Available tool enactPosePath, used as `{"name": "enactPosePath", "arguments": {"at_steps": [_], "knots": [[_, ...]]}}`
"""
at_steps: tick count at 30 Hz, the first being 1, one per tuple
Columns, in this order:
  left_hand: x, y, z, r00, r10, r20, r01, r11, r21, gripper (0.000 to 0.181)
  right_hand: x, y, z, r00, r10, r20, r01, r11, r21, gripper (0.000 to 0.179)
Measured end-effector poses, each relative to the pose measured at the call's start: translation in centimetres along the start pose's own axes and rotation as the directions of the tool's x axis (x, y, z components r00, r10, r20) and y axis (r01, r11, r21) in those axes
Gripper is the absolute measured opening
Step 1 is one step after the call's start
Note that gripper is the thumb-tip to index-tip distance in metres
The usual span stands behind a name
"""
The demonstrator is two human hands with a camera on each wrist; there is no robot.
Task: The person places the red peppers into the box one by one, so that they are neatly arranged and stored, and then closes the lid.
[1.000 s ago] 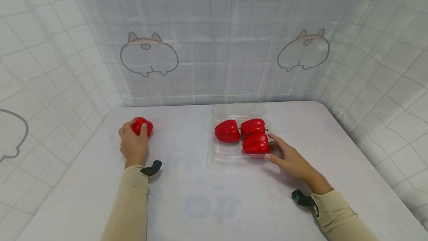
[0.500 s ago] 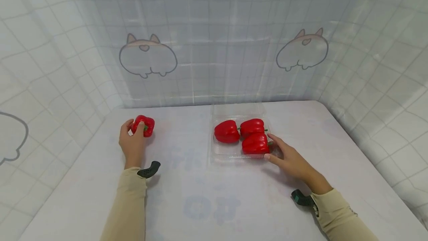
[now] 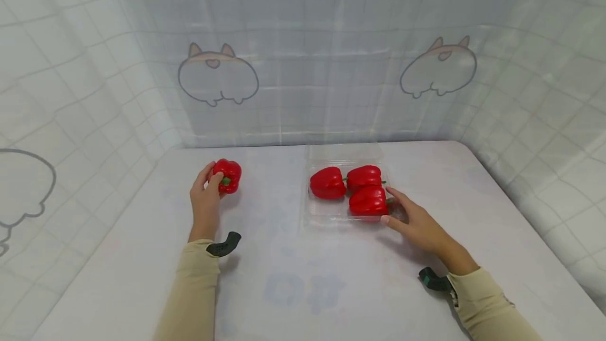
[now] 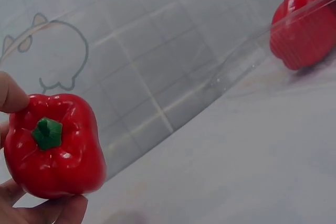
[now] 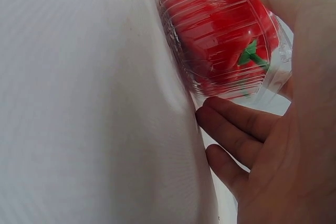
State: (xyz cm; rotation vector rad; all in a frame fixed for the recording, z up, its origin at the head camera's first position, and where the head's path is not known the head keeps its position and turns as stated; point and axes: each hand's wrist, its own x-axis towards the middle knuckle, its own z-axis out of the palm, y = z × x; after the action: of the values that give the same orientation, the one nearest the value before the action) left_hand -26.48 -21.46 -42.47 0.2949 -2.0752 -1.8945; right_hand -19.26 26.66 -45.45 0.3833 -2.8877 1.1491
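My left hand (image 3: 206,201) holds a red bell pepper (image 3: 228,176) above the left side of the table. In the left wrist view this bell pepper (image 4: 55,148) shows its green stem, with the thumb at its upper side and fingers beneath. An open clear plastic clamshell container (image 3: 326,214) stands right of centre with three red bell peppers inside, lying on their sides. My right hand (image 3: 421,228) grips the container's near right corner, thumb at the front rim and index finger at the side. In the right wrist view, the other fingers (image 5: 231,129) rest beside the container on the table.
The white table (image 3: 284,257) ends at a back edge against a curtain (image 3: 303,67) with a grid and animal drawings. The container's lid (image 3: 343,151) is folded back toward that curtain. Dark wrist devices (image 3: 224,244) stick out from both cuffs.
My left hand has turned the bell pepper so its green stem faces me, lifted it off the table and moved it right. My right hand stays at the container.
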Motion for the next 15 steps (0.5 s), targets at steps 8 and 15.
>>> {"name": "enactPosePath", "arguments": {"at_steps": [8, 15], "knots": [[-1.7, 0.4, 1.3, 0.998, -0.021, 0.058, 0.027, 0.995, -0.094, 0.056, 0.0, 0.3, 0.1, 1.000, -0.003, -0.005, 0.003, 1.000, 0.012, 0.084], [-3.0, 0.8, 2.5, 0.994, 0.024, 0.111, -0.006, 0.987, -0.159, 0.056, 0.1, 0.2, 0.0, 1.000, -0.023, -0.004, 0.023, 1.000, -0.004, 0.083]]}}
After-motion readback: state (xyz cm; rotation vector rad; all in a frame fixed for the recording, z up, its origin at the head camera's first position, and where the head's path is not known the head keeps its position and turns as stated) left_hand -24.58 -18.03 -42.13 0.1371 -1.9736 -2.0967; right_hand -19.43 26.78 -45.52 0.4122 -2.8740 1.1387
